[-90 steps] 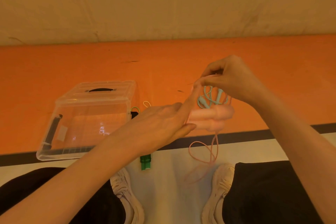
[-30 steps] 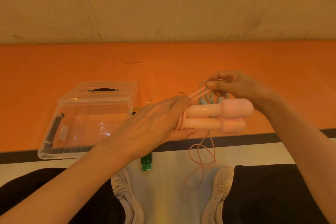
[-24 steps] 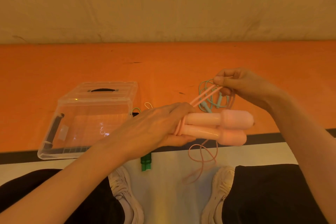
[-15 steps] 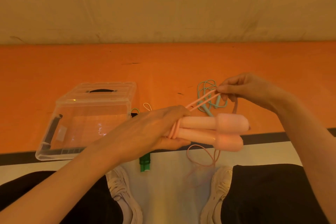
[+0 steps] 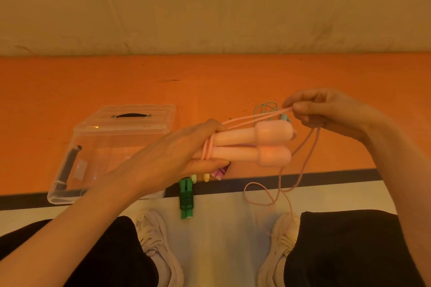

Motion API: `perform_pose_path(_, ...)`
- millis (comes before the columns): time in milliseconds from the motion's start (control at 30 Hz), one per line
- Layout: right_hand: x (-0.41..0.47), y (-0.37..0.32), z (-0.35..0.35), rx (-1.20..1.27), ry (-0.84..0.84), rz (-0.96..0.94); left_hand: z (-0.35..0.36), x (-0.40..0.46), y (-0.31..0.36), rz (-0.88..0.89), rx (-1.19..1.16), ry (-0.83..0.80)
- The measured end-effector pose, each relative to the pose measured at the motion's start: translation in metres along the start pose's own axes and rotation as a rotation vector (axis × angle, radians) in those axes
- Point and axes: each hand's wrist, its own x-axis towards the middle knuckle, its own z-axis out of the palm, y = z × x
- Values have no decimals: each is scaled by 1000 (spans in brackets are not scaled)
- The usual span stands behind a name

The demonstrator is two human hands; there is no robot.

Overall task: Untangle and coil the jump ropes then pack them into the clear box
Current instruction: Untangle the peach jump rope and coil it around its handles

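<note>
My left hand [image 5: 172,158] grips the two pink jump rope handles [image 5: 254,144] side by side, their thick ends pointing right. A few turns of pink cord [image 5: 207,150] wrap the handles by my fingers. My right hand [image 5: 326,112] pinches a doubled strand of the pink cord, stretched taut from the handles. The slack cord [image 5: 263,196] hangs down in loops toward my right shoe. A teal jump rope [image 5: 268,109] lies coiled on the orange floor behind the handles. The clear box [image 5: 112,147] sits at the left with its lid on.
A green jump rope [image 5: 186,198] lies bundled on the floor between my shoes. Yellow and magenta handle tips [image 5: 215,173] peek out under my left hand. My knees and white shoes [image 5: 158,247] fill the bottom. A wall rises behind the orange floor.
My right hand has drawn the doubled pink cord further right, and more slack now hangs below it. My left hand keeps hold of the handles.
</note>
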Motion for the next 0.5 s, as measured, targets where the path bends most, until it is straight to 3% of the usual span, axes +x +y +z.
perform_pose_path(267, 5, 1, 2, -101, 203, 37, 2, -2, 7, 44, -112, 1)
perform_pose_path(400, 7, 6, 4, -76, 210, 30, 3, -1, 5, 111, -194, 74)
perform_pose_path(500, 5, 9, 0, 2, 115, -6, 4, 1, 0, 172, -290, 188)
